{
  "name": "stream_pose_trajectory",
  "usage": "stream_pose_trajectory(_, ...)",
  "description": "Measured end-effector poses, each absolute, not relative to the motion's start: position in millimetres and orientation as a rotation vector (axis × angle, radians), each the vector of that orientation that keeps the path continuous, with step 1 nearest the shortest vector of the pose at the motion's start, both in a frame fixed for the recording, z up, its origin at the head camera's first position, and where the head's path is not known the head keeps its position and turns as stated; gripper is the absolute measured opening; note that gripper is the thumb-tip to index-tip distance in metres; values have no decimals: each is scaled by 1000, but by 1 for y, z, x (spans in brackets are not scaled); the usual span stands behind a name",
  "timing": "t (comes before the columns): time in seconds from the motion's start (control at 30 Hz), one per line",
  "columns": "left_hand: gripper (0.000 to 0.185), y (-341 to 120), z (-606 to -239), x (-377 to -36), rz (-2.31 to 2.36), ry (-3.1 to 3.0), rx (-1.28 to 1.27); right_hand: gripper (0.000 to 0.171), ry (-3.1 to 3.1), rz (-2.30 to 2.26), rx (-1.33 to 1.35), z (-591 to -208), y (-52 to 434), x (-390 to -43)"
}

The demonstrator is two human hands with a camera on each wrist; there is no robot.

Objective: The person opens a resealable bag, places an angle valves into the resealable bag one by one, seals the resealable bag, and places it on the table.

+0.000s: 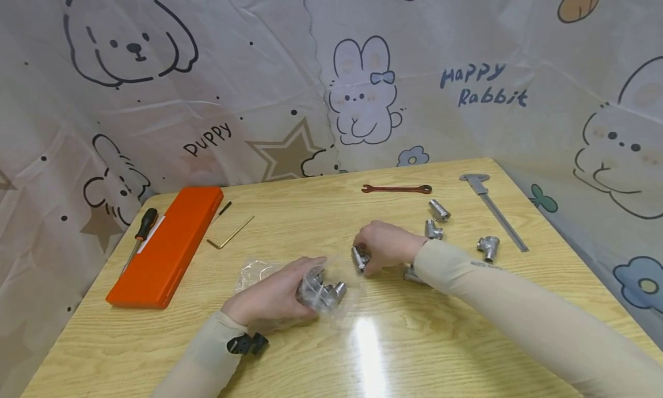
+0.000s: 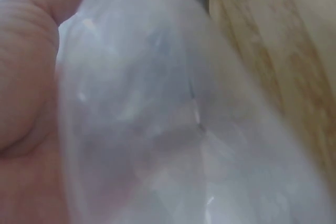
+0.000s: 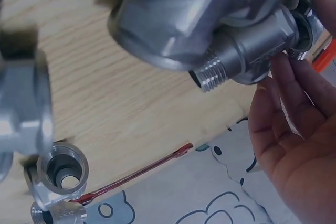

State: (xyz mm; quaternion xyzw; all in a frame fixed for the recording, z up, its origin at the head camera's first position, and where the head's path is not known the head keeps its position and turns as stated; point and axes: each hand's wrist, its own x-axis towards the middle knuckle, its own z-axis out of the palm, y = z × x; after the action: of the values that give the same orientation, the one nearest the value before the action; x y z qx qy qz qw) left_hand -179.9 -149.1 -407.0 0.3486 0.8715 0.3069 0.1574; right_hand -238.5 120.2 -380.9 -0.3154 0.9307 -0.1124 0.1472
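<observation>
My left hand (image 1: 277, 294) grips a clear plastic bag (image 1: 336, 312), its thumb and fingers curled round the sides. Shiny metal pipe fittings (image 1: 331, 294) lie inside, near the bag's mouth. In the left wrist view the bag (image 2: 136, 119) fills most of the picture and hides its contents. Just right of the bag, my right hand (image 1: 385, 245) pinches a threaded metal pipe fitting (image 1: 358, 259) between thumb and fingers. The right wrist view has this fitting (image 3: 305, 27) at the fingertips, beside a threaded tee fitting (image 3: 241, 51). Another fitting (image 1: 412, 275) shows partly behind the right wrist.
More fittings, including an elbow (image 1: 434, 230) and a tee (image 1: 488, 248), lie right of my hands. A red wrench (image 1: 396, 189) and a caliper (image 1: 494, 213) lie farther back. Leftward are an orange case (image 1: 168, 245), a screwdriver (image 1: 142, 231) and a hex key (image 1: 230, 233).
</observation>
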Motion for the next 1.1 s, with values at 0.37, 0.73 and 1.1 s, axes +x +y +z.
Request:
stream_pose_trajectory(0.37,103,-152,-403,-179,849,2501,1005,61,2713,-600,-842,-341,142,-221)
stream_pose_trajectory(0.73,107,-152,-403,-179,869,2504,938,62,2705,-723,-780,-321,137,-177)
stream_pose_trajectory(1.1,106,-150,-403,-178,864,2499,931,40,2638,-743,-889,-344,100,-164)
